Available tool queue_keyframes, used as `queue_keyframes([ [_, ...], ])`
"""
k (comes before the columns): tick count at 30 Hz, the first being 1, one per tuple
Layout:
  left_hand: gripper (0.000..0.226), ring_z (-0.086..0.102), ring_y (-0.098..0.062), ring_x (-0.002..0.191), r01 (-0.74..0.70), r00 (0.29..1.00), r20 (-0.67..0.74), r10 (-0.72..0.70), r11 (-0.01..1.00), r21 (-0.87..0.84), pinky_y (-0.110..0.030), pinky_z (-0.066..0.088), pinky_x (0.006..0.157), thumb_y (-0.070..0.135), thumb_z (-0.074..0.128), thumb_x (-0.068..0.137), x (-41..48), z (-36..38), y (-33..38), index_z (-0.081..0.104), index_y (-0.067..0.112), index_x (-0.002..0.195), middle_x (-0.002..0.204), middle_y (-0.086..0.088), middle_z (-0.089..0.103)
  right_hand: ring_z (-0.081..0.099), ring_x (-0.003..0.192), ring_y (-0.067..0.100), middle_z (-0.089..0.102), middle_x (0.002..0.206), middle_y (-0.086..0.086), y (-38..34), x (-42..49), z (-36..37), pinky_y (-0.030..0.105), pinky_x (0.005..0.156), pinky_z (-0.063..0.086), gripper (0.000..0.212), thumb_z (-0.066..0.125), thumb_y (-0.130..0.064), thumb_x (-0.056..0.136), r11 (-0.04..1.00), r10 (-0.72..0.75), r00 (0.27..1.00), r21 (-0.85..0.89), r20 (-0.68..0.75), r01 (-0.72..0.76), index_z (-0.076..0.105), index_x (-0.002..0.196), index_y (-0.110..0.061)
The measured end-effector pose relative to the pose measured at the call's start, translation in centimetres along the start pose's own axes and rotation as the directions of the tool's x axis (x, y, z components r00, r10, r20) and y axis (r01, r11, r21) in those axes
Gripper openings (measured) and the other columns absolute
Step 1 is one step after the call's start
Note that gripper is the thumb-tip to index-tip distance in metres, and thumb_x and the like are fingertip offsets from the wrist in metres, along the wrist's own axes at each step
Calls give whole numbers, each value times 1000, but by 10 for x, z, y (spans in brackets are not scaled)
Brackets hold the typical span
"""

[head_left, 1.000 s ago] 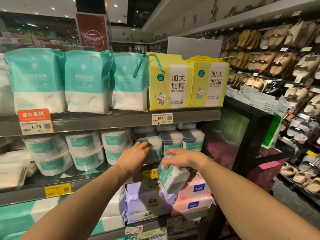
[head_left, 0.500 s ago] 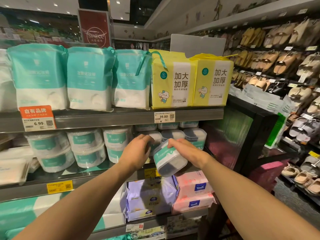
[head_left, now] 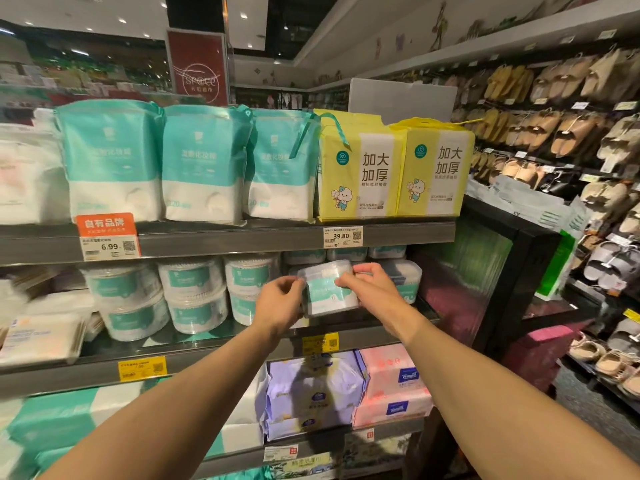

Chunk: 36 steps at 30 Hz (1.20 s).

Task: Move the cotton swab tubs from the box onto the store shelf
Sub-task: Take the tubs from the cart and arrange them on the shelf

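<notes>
Nearest, both forearms are reaching up and forward. The left hand (head_left: 280, 303) is curling its fingers against the left side of a cotton swab tub (head_left: 327, 296). The right hand (head_left: 375, 291) is pinching the tub's upper right corner between thumb and fingertips. This two-sided hold is probably steadying the tub upright, label outward, for lining up. The tub is sitting between the hands at the front of the shelf (head_left: 225, 353); whether its base is resting down is unclear. Just beyond the right hand, matching rectangular tubs (head_left: 403, 278) are standing in a row, suggesting this slot is theirs. Left of the left hand, round tubs (head_left: 194, 296) are standing two high. Above both hands, teal packs (head_left: 204, 161) and yellow packs (head_left: 360, 168) are filling the upper level. The box is not showing.
</notes>
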<state>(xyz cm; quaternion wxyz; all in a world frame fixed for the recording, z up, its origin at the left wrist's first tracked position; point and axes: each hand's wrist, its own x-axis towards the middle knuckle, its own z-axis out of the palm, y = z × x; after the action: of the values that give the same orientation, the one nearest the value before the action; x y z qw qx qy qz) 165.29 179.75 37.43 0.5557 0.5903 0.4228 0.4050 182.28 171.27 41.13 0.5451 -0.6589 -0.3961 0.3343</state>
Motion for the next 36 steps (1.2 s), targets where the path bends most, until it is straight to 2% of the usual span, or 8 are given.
queue_keyframes([
  [4,26,70,-15,100,-128,990,-68,125,991,-49,-28,58,70,36,62,98,-2,-2,5,65,23,121,111,2,72,71,100,17,67,117,5,1,4,7,31,82,61,43,81,-19,84,987,-148,984,46,-102,153,60,121,-19],
  [9,37,69,-13,109,-179,983,-74,169,970,-163,-37,59,92,27,62,100,0,-1,4,61,20,136,120,1,72,67,106,12,65,121,-5,11,8,16,32,90,59,47,79,-22,87,971,-237,957,-5,-167,239,64,131,-26],
  [13,39,67,-2,104,-235,970,-90,228,968,-83,-26,56,93,21,60,101,0,-3,5,57,24,139,118,9,71,62,117,14,63,132,-1,20,14,21,36,101,53,47,76,-22,90,977,-202,967,37,-152,210,59,134,-24],
  [16,37,66,-8,112,-271,958,-94,272,962,21,-36,55,99,21,56,102,4,-3,6,58,23,140,125,8,69,62,116,14,65,125,0,17,19,20,25,93,53,35,74,-22,92,974,-218,961,34,-168,226,57,123,-22],
  [23,39,62,-5,119,-320,936,-111,334,939,128,-39,54,102,33,51,100,10,-3,-5,61,31,137,134,9,63,66,109,15,68,118,0,22,25,18,40,95,58,36,78,-20,89,967,-234,951,49,-200,248,61,121,-19],
  [27,39,59,-6,122,-301,939,-130,318,944,131,-37,49,108,21,50,103,15,2,-6,59,24,140,135,6,62,64,114,18,66,124,4,29,30,24,42,100,55,36,73,-13,92,967,-218,952,85,-213,241,60,126,-16],
  [33,44,56,-13,123,-205,972,-86,217,970,130,-37,47,109,11,46,105,13,8,-6,45,15,149,133,8,58,61,115,15,64,128,6,34,39,32,10,74,47,49,59,-7,99,987,-160,979,-53,-128,154,54,144,-27],
  [36,50,53,-17,129,-174,983,-23,180,970,168,-42,45,111,10,46,104,19,8,-13,38,19,153,141,5,54,57,126,16,60,140,5,40,43,36,20,92,49,53,57,-5,100,986,-119,988,-129,-93,107,50,148,-26],
])
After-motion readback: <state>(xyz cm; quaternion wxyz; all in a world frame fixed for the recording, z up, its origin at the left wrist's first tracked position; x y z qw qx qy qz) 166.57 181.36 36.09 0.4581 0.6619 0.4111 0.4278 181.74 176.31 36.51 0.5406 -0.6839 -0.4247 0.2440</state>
